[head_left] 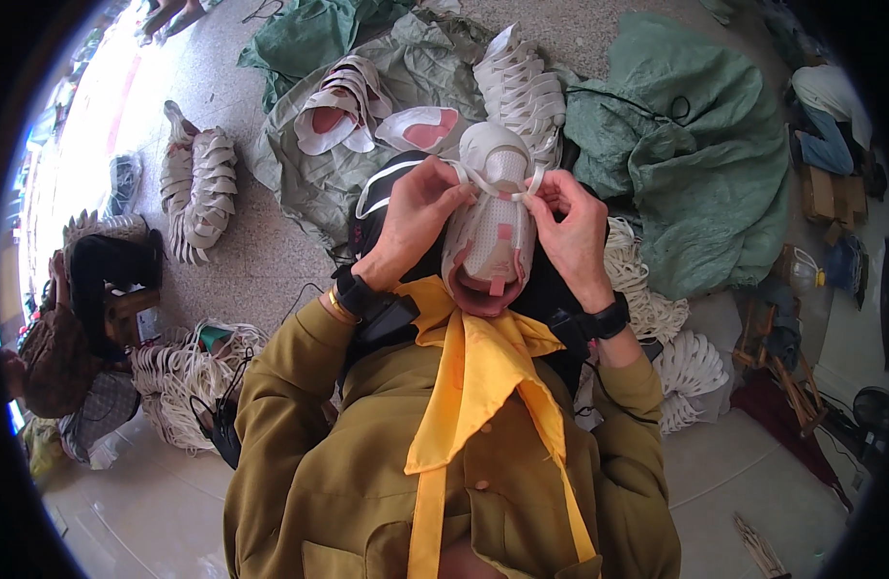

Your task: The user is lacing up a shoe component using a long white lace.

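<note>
Shoe [490,230]: toe at 12 o'clk. L hand [417,212] (9 o'clk), R hand [573,230] (3 o'clk): fingers pinching lace [480,183].

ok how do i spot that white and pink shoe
Find the olive jacket with draped yellow cloth. Above them, between the bare left hand and right hand, is the white and pink shoe. Unlike nearby fanned white stacks, it is one whole, round-toed shoe.
</note>
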A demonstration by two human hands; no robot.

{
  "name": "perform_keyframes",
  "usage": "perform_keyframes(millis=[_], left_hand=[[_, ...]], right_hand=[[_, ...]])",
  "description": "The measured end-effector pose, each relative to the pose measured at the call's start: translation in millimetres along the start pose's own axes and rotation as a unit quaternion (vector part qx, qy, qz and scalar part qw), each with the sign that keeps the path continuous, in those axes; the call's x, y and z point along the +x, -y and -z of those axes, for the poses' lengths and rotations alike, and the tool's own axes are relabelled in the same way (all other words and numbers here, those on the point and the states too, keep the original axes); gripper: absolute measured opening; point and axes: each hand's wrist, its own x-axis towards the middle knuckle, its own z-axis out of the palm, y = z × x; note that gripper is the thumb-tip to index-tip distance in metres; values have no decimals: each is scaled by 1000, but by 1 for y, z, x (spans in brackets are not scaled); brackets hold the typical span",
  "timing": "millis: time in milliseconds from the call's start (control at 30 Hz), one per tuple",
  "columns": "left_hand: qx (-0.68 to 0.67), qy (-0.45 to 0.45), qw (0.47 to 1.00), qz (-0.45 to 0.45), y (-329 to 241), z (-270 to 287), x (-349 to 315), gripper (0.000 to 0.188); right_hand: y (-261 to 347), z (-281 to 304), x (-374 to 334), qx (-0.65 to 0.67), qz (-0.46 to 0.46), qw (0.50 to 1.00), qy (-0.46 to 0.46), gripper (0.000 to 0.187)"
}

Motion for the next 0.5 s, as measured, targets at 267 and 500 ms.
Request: perform_keyframes(millis=[267,500], left_hand=[[-42,-13,999,-9,8,-8,8,6],[147,-30,988,-32,4,-6,8,9]], right_hand=[[-17,-3,-4,84,-35,996,-18,13],[-22,-4,-5,87,-39,995,-21,14]])
